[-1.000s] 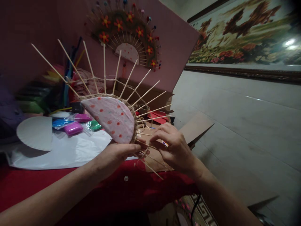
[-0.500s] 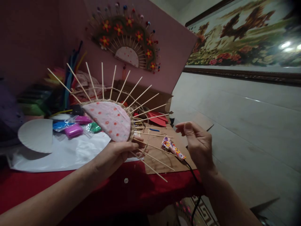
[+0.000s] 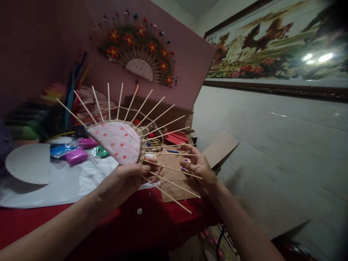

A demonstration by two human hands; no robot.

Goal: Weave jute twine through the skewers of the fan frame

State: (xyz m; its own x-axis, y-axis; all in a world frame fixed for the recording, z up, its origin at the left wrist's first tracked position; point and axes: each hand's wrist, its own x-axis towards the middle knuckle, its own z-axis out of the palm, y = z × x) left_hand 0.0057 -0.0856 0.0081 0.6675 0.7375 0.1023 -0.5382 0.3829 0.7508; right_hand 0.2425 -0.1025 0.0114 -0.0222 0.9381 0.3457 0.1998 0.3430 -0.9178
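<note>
My left hand (image 3: 133,175) is closed on the lower edge of a half-round fan (image 3: 116,139), thumb in front and fingers behind. Its pink face has red dots, and a band of twine (image 3: 143,145) is woven along the curved rim. Thin wooden sticks (image 3: 152,110) spread out from that rim, with a looser loop of twine running behind them. At the right-hand sticks is my right hand (image 3: 199,165), thumb and fingers apart, with nothing visible held. A flower-patterned glue gun (image 3: 185,162) lies behind it, mostly hidden.
A white half-round plate (image 3: 28,163) and colourful clay packets (image 3: 76,156) lie on the left over white sheeting. Cardboard (image 3: 174,188) and red paper (image 3: 176,137) are behind the fan. A finished flowered fan (image 3: 140,69) hangs on the pink board. Red cloth (image 3: 114,224) covers the table.
My right hand has moved left and in among the right-hand sticks, now covering most of the glue gun. My left hand keeps its hold on the fan. The view has shifted slightly right.
</note>
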